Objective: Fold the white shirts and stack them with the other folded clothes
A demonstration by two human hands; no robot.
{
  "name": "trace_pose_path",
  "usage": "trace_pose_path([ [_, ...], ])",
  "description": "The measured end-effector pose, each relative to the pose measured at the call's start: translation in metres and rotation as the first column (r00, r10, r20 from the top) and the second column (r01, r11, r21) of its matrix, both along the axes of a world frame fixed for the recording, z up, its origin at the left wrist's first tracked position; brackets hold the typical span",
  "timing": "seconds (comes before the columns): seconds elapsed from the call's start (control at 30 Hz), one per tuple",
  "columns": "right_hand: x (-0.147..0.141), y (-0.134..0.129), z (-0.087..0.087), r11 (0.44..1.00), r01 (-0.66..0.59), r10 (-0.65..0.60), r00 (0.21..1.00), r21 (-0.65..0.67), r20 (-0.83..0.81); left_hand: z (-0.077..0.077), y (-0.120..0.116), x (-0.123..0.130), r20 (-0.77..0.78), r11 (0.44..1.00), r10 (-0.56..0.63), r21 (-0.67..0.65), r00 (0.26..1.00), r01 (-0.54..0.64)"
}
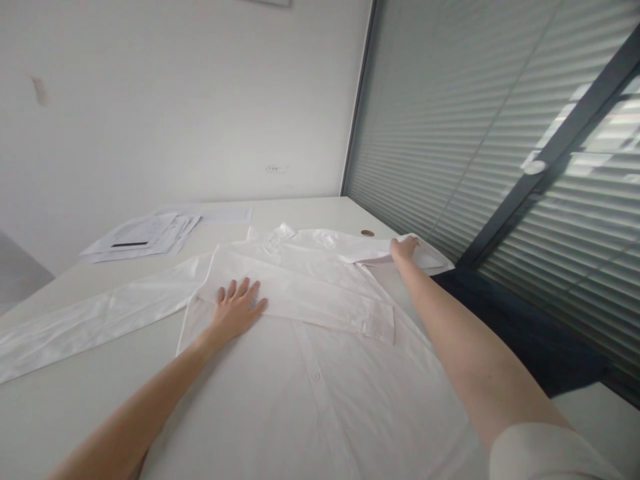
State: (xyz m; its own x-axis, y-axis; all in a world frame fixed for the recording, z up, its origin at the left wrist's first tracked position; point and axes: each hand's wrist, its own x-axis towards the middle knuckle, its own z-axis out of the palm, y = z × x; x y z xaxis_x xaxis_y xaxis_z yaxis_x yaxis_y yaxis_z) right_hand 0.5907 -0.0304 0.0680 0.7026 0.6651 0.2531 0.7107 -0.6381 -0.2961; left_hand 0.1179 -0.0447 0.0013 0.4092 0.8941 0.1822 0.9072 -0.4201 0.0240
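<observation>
A white button-front shirt point(280, 400) lies spread on the white table, its collar end away from me. Across its chest runs a sleeve point(320, 303), with the cuff toward the right. My left hand point(237, 308) rests flat on the shirt at the left end of that sleeve, fingers spread. At the shirt's right side, my right hand point(406, 247) is closed on another white sleeve point(373, 251), its fingers curled over the fabric. A long, sheer white strip of fabric point(100, 320), like a sleeve, stretches out to the left from under the shirt.
Loose papers point(145, 237) lie at the table's back left, with a dark strip on top. A small round brown object point(367, 233) sits near the right edge. Dark fabric point(520, 333) is at the right, beside a glass partition with blinds point(450, 133). A wall point(200, 100) stands behind the table.
</observation>
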Motion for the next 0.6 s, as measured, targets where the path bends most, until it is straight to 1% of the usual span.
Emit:
trace_pose_path([
  [0.07, -0.014, 0.006, 0.010, 0.998, -0.022, 0.021, 1.000, 0.054, 0.018, 0.001, -0.001, 0.000, 0.000, 1.000, 0.001, -0.003, 1.000, -0.001],
  [0.1, -0.023, 0.008, 0.015, 0.993, -0.074, 0.070, 0.997, 0.088, 0.040, 0.001, -0.001, 0.000, 0.002, 1.000, 0.000, -0.005, 1.000, 0.000],
  [0.13, -0.035, 0.009, 0.020, 0.979, -0.157, 0.148, 0.986, 0.128, 0.074, 0.002, -0.002, 0.000, 0.009, 1.000, -0.003, -0.006, 1.000, 0.003],
  [0.17, -0.049, 0.008, 0.023, 0.949, -0.266, 0.248, 0.961, 0.171, 0.122, 0.001, -0.002, 0.000, 0.020, 1.000, -0.007, -0.007, 1.000, 0.007],
  [0.2, -0.065, 0.006, 0.026, 0.889, -0.407, 0.373, 0.909, 0.208, 0.186, 0.001, -0.001, 0.000, 0.035, 1.000, -0.009, -0.006, 0.999, 0.009],
  [0.23, -0.083, 0.002, 0.026, 0.807, -0.546, 0.493, 0.833, 0.225, 0.253, 0.000, 0.000, 0.000, 0.057, 1.000, -0.008, -0.004, 0.998, 0.008],
  [0.3, -0.121, -0.011, 0.019, 0.606, -0.775, 0.701, 0.626, 0.178, 0.342, -0.002, 0.003, -0.001, 0.123, 1.000, -0.001, 0.008, 0.992, 0.000],
  [0.37, -0.156, -0.028, 0.005, 0.367, -0.929, 0.864, 0.360, 0.050, 0.353, -0.004, 0.008, -0.002, 0.215, 1.000, 0.000, 0.029, 0.977, -0.006],
  [0.4, -0.171, -0.037, -0.003, 0.251, -0.968, 0.916, 0.232, -0.017, 0.327, -0.005, 0.010, -0.003, 0.266, 0.999, -0.007, 0.039, 0.964, -0.003],
  [0.43, -0.184, -0.045, -0.012, 0.159, -0.984, 0.947, 0.131, -0.073, 0.294, -0.006, 0.012, -0.004, 0.317, 0.999, -0.015, 0.045, 0.948, 0.001],
  [0.47, -0.194, -0.052, -0.020, 0.094, -0.988, 0.964, 0.060, -0.120, 0.259, -0.006, 0.014, -0.004, 0.362, 0.999, -0.022, 0.048, 0.932, 0.005],
  [0.5, -0.201, -0.057, -0.028, 0.049, -0.987, 0.975, 0.014, -0.151, 0.223, -0.006, 0.015, -0.005, 0.397, 0.999, -0.025, 0.048, 0.917, 0.006],
  [0.53, -0.206, -0.062, -0.034, 0.022, -0.987, 0.982, -0.009, -0.162, 0.189, -0.007, 0.016, -0.005, 0.419, 0.999, -0.025, 0.046, 0.908, 0.006],
  [0.57, -0.209, -0.064, -0.038, 0.012, -0.989, 0.988, -0.011, -0.146, 0.156, -0.007, 0.017, -0.006, 0.426, 0.999, -0.026, 0.047, 0.904, 0.006],
  [0.6, -0.210, -0.065, -0.041, 0.015, -0.995, 0.993, 0.003, -0.098, 0.119, -0.007, 0.017, -0.006, 0.418, 0.999, -0.030, 0.049, 0.908, 0.010],
])
